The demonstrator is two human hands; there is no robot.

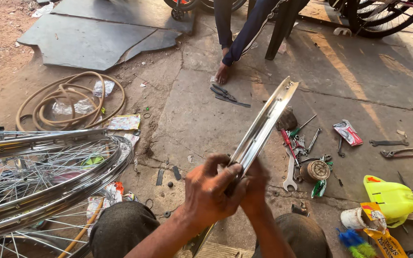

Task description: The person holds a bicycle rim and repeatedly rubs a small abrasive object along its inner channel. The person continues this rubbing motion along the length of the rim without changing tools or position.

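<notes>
A long, shiny, curved metal strip [266, 122], like a bicycle mudguard, rises from my lap toward the upper right. My left hand [211, 191] is wrapped around its lower part, fingers over the top edge. My right hand [255, 184] grips the same strip from the right side, just behind the left hand. The strip's lower end runs down between my knees and is partly hidden by my hands.
Stacked spoked bicycle wheels [39, 177] lie at the left, with a coiled tan hose [68, 100] behind them. Wrenches, screwdrivers and pliers [302, 148] are scattered on the concrete at the right, near a yellow container [390, 198]. A seated person's bare foot [223, 71] rests ahead.
</notes>
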